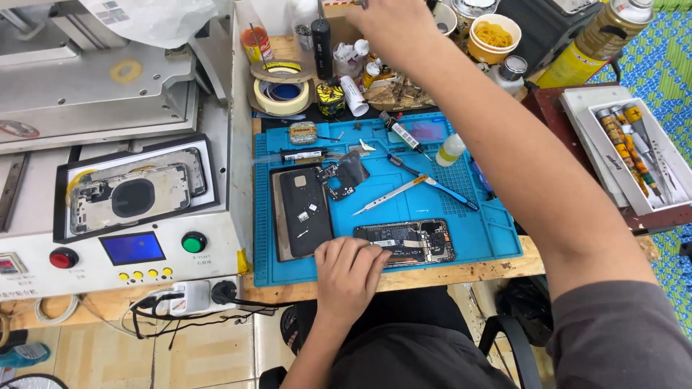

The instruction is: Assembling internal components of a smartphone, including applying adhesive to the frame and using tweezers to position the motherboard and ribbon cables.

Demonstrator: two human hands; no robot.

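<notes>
My left hand [349, 270] rests with curled fingers on the near edge of a blue work mat [490, 238], its knuckles touching the left end of an opened phone [414, 241] with bare inner parts. A black phone back cover [303, 209] lies just beyond that hand, next to a loose circuit board [344, 176]. Silver tweezers [389, 196] and a blue-handled tool [441, 189] lie mid-mat. My right hand [393, 21] stretches far over the bench to the small bottles at the back; its fingertips run past the top edge of the view.
A grey machine [130, 108] on the left holds a phone frame [133, 196] and has a red button [63, 257] and a green button [193, 243]. Tape rolls [282, 86], a spray can [591, 36], a cup of rubber bands [494, 32] and a tray of screwdriver bits [634, 144] surround the mat.
</notes>
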